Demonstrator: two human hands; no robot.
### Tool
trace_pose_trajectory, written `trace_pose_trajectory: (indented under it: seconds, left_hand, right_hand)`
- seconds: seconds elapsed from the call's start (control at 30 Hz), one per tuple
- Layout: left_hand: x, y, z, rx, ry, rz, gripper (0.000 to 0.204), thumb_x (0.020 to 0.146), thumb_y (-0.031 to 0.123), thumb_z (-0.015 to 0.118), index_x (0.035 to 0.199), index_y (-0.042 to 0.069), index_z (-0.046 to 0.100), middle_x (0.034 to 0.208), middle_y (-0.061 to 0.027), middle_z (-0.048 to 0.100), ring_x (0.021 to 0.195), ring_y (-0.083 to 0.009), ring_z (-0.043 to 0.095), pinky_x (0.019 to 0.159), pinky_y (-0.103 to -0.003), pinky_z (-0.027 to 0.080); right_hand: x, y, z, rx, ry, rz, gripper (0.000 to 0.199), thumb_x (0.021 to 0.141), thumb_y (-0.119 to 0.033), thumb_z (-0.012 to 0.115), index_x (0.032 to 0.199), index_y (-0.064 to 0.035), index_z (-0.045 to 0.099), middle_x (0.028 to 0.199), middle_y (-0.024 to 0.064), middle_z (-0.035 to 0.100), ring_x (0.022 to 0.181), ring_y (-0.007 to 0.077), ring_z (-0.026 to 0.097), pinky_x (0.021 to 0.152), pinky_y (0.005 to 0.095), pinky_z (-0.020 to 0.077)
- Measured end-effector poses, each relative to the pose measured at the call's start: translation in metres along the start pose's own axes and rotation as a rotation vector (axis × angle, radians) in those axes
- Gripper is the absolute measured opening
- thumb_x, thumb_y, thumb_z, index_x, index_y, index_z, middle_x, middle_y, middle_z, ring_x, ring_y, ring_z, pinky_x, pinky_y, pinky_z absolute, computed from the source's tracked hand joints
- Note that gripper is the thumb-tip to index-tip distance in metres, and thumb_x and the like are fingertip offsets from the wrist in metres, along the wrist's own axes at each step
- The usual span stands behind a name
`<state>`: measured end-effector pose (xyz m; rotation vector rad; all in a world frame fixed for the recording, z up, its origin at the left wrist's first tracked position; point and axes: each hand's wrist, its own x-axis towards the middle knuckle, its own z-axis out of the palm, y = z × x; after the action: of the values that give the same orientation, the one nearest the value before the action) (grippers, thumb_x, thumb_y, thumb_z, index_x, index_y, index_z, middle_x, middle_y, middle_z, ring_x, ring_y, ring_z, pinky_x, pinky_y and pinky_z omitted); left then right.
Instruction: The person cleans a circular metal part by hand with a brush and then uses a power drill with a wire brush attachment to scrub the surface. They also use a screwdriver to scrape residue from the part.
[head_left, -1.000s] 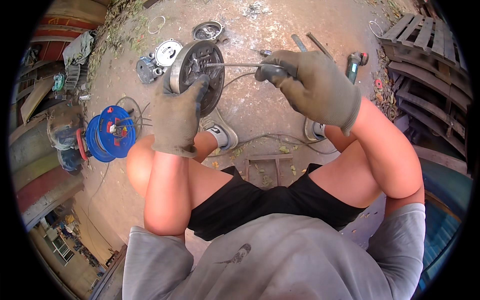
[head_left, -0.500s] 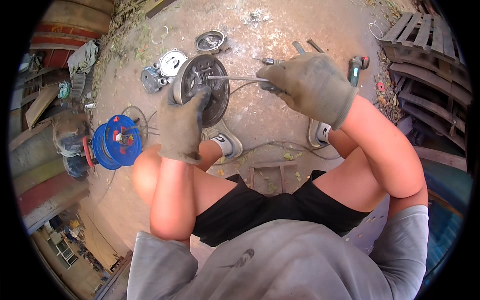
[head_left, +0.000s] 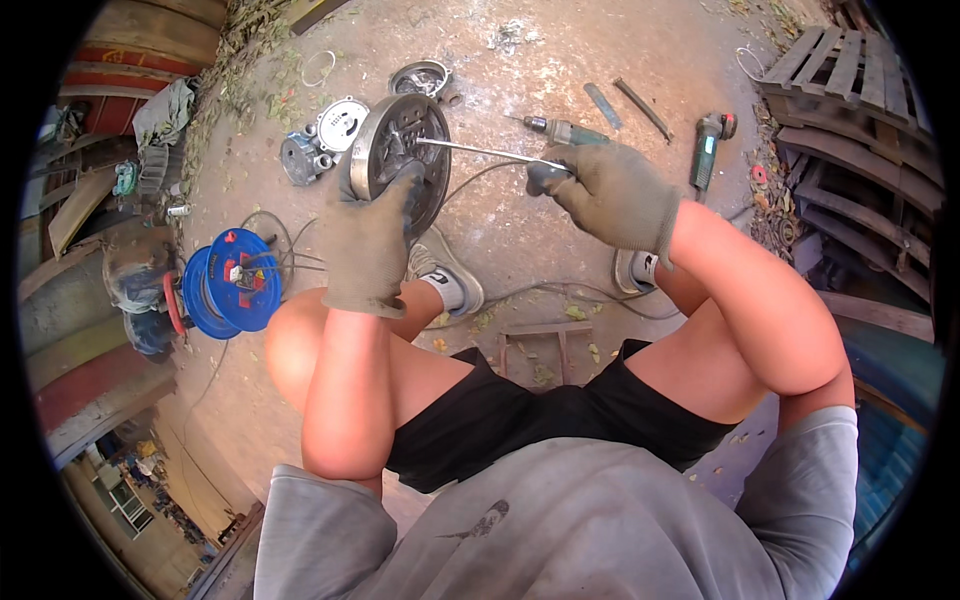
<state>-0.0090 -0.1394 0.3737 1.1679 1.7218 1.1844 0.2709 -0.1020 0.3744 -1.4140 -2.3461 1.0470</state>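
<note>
Gripped in my gloved left hand (head_left: pixel 365 250) is a round metal housing (head_left: pixel 400 122), tilted up with its dark, ribbed inside facing right. My left thumb lies over the lower part of that inside. My gloved right hand (head_left: pixel 618 195) is closed around one end of a thin metal rod (head_left: pixel 482 151), like a screwdriver shaft. The rod points left, and its far tip meets the inside of the housing near the middle. Any handle on the rod is hidden by my fingers.
Beyond my hands lie a metal cover (head_left: pixel 342 122), a round casing (head_left: pixel 420 78), a cylindrical part (head_left: pixel 303 160), a power drill (head_left: pixel 565 131), a flat bar (head_left: pixel 602 105), a rusty bolt (head_left: pixel 643 108) and an angle grinder (head_left: pixel 709 150). A blue cable reel (head_left: pixel 245 282) stands left; wooden pallets (head_left: pixel 850 130) right.
My right hand has moved slightly down and turned, uncovering the drill and the flat bar. The housing has shifted slightly left and up, turning more edge-on. The rod now slopes down toward my right hand.
</note>
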Motion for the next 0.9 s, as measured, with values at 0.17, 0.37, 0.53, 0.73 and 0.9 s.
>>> trace_pose_trajectory:
  seconds: [0.17, 0.37, 0.53, 0.73, 0.9]
  left_hand:
    - [-0.006, 0.003, -0.012, -0.053, -0.053, -0.088, 0.048, 0.092, 0.013, 0.084, 0.135, -0.005, 0.072, 0.118, -0.0150, 0.081, 0.102, -0.0195, 0.077, 0.089, -0.036, 0.062]
    - [-0.006, 0.000, -0.007, -0.051, -0.121, -0.123, 0.049, 0.096, 0.007, 0.081, 0.142, -0.003, 0.069, 0.126, -0.0092, 0.078, 0.108, -0.0149, 0.073, 0.096, -0.032, 0.059]
    - [-0.015, 0.016, -0.003, 0.007, -0.041, 0.053, 0.051, 0.096, 0.009, 0.079, 0.143, -0.005, 0.067, 0.121, -0.0141, 0.080, 0.105, -0.0177, 0.076, 0.091, -0.033, 0.061]
    - [-0.016, 0.017, 0.000, -0.057, -0.019, 0.041, 0.049, 0.095, 0.007, 0.079, 0.141, -0.006, 0.067, 0.118, -0.0160, 0.081, 0.100, -0.0186, 0.078, 0.086, -0.033, 0.062]
    - [-0.015, 0.001, -0.006, -0.094, -0.106, -0.037, 0.050, 0.093, 0.006, 0.081, 0.141, -0.005, 0.068, 0.119, -0.0139, 0.081, 0.102, -0.0175, 0.077, 0.089, -0.033, 0.062]
  right_hand:
    - [0.010, -0.001, -0.019, -0.484, 0.130, -0.254, 0.026, 0.095, -0.023, 0.077, 0.120, -0.0144, 0.078, 0.096, 0.0122, 0.075, 0.089, 0.0353, 0.074, 0.080, 0.0496, 0.0575]
    - [0.000, -0.015, -0.007, -0.181, 0.139, -0.172, 0.030, 0.108, -0.040, 0.066, 0.114, -0.0125, 0.076, 0.078, 0.0109, 0.072, 0.079, 0.0314, 0.074, 0.072, 0.0453, 0.0572]
    - [-0.003, -0.014, 0.003, 1.337, -0.328, 0.538, 0.067, 0.115, -0.058, 0.055, 0.103, 0.0053, 0.074, 0.061, -0.0029, 0.050, 0.046, 0.0091, 0.041, 0.045, 0.0295, 0.0304]
    - [-0.002, -0.013, 0.003, 0.311, -0.038, 0.094, 0.037, 0.111, -0.040, 0.062, 0.112, -0.0058, 0.073, 0.072, 0.0103, 0.069, 0.068, 0.0293, 0.071, 0.064, 0.0453, 0.0551]
    - [0.006, -0.002, -0.016, -0.419, 0.138, -0.298, 0.024, 0.096, -0.027, 0.077, 0.114, -0.0102, 0.076, 0.087, 0.0155, 0.075, 0.084, 0.0346, 0.074, 0.077, 0.0471, 0.0585]
